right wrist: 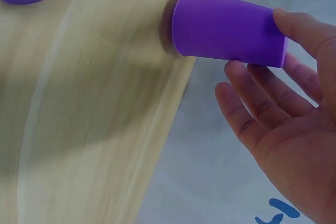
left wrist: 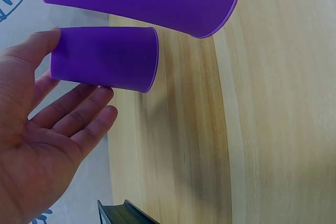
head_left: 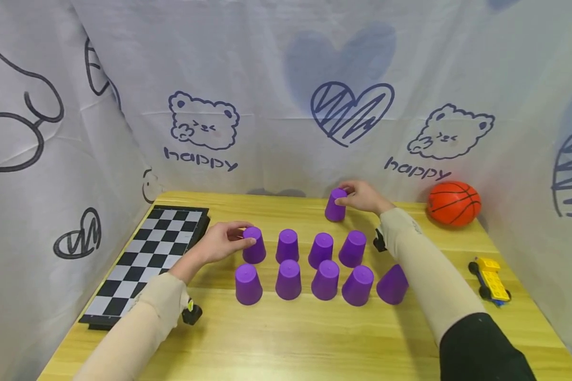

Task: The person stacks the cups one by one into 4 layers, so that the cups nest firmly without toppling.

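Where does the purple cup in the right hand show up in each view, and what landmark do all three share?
Head: the purple cup is just right of centre, in the right hand.
Left wrist: not in it; the held cup there is in the left hand.
Right wrist: upper part, right of centre.
Shared landmark: the wooden tabletop.

Tabletop [head_left: 286,338]: yellowish wood, grain visible
Front row: five purple cups [head_left: 288,279], upside down
Second row: four more cups [head_left: 287,246], likewise inverted
Far side: a tenth cup [head_left: 334,208], contact with the wood unclear
Left: black-and-white checkerboard [head_left: 145,262]
Right: orange ball [head_left: 454,203] at back, yellow toy vehicle [head_left: 491,278] nearer
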Demonstrator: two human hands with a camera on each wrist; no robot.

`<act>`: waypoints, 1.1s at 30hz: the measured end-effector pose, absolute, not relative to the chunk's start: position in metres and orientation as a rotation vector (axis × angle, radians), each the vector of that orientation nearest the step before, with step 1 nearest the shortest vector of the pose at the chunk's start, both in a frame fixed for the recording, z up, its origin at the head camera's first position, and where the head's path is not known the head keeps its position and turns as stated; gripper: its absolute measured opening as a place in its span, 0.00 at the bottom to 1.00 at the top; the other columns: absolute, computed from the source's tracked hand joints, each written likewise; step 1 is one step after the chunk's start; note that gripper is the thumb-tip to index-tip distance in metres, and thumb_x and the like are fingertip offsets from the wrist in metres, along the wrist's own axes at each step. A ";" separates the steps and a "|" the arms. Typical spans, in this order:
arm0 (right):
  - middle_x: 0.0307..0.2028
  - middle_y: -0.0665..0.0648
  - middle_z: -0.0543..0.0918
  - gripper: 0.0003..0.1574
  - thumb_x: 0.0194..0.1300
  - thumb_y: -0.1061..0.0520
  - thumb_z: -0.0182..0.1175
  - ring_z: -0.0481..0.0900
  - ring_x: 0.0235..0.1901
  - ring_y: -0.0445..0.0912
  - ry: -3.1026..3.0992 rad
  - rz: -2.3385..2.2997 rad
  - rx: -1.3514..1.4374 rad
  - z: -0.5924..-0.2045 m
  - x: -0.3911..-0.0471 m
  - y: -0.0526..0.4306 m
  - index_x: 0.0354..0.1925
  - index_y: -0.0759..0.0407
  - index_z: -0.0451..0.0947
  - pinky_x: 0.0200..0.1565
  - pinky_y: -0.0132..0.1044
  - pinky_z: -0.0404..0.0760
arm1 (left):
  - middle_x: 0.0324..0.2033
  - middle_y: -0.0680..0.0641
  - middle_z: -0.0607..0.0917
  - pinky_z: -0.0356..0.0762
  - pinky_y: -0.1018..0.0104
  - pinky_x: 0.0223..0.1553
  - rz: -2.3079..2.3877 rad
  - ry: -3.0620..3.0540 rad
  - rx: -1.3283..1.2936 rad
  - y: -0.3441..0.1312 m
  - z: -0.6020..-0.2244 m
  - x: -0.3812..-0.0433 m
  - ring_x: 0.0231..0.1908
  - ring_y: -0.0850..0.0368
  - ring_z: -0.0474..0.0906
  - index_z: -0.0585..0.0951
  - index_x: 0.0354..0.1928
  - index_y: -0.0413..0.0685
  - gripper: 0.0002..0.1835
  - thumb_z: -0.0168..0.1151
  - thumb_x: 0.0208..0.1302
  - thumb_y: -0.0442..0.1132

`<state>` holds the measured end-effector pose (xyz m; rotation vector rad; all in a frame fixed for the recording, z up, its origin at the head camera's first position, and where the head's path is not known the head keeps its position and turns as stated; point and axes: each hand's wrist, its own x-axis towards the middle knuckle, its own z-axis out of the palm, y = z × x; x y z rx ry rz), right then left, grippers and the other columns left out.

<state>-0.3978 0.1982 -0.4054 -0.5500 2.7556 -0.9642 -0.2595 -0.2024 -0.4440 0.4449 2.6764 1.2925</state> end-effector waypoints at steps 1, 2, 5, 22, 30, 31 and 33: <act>0.64 0.71 0.80 0.30 0.71 0.54 0.69 0.77 0.65 0.65 2.754 -0.964 -0.549 -0.405 -0.399 0.197 0.66 0.65 0.77 0.69 0.59 0.77 | 0.59 0.35 0.87 0.86 0.51 0.59 1.295 2.673 0.441 -0.202 -0.444 -0.259 0.59 0.39 0.85 0.78 0.69 0.41 0.29 0.69 0.72 0.47; 0.64 0.71 0.80 0.30 0.71 0.54 0.69 0.77 0.65 0.65 2.751 -0.966 -0.552 -0.406 -0.400 0.196 0.66 0.65 0.77 0.69 0.59 0.77 | 0.59 0.35 0.87 0.86 0.51 0.59 1.296 2.671 0.438 -0.202 -0.444 -0.259 0.59 0.39 0.85 0.78 0.69 0.41 0.29 0.69 0.72 0.47; 0.64 0.72 0.80 0.31 0.71 0.54 0.68 0.77 0.65 0.65 2.742 -0.982 -0.547 -0.406 -0.404 0.192 0.67 0.66 0.76 0.67 0.58 0.78 | 0.59 0.35 0.86 0.86 0.50 0.60 1.300 2.669 0.427 -0.201 -0.443 -0.259 0.60 0.39 0.85 0.78 0.69 0.41 0.29 0.69 0.72 0.47; 0.62 0.75 0.80 0.32 0.72 0.57 0.66 0.80 0.61 0.65 2.744 -1.006 -0.520 -0.416 -0.409 0.191 0.68 0.71 0.73 0.63 0.56 0.82 | 0.59 0.36 0.87 0.87 0.51 0.58 1.276 2.678 0.459 -0.198 -0.444 -0.259 0.58 0.39 0.86 0.78 0.69 0.42 0.28 0.69 0.73 0.47; 0.66 0.74 0.78 0.36 0.74 0.53 0.66 0.77 0.64 0.65 2.741 -0.976 -0.480 -0.415 -0.411 0.191 0.72 0.68 0.70 0.65 0.57 0.80 | 0.59 0.35 0.87 0.87 0.52 0.58 1.279 2.681 0.436 -0.199 -0.442 -0.258 0.58 0.40 0.86 0.78 0.69 0.42 0.28 0.69 0.73 0.47; 0.66 0.74 0.77 0.37 0.74 0.53 0.66 0.77 0.65 0.66 2.740 -0.974 -0.477 -0.415 -0.412 0.191 0.73 0.67 0.69 0.66 0.58 0.80 | 0.59 0.35 0.87 0.88 0.52 0.58 1.274 2.687 0.443 -0.199 -0.442 -0.257 0.58 0.39 0.86 0.78 0.69 0.41 0.28 0.69 0.73 0.46; 0.67 0.76 0.76 0.40 0.74 0.52 0.66 0.76 0.67 0.67 2.749 -0.957 -0.488 -0.412 -0.411 0.190 0.75 0.67 0.66 0.67 0.59 0.78 | 0.58 0.35 0.87 0.88 0.52 0.57 1.254 2.705 0.458 -0.200 -0.441 -0.256 0.57 0.40 0.87 0.78 0.69 0.40 0.28 0.68 0.73 0.46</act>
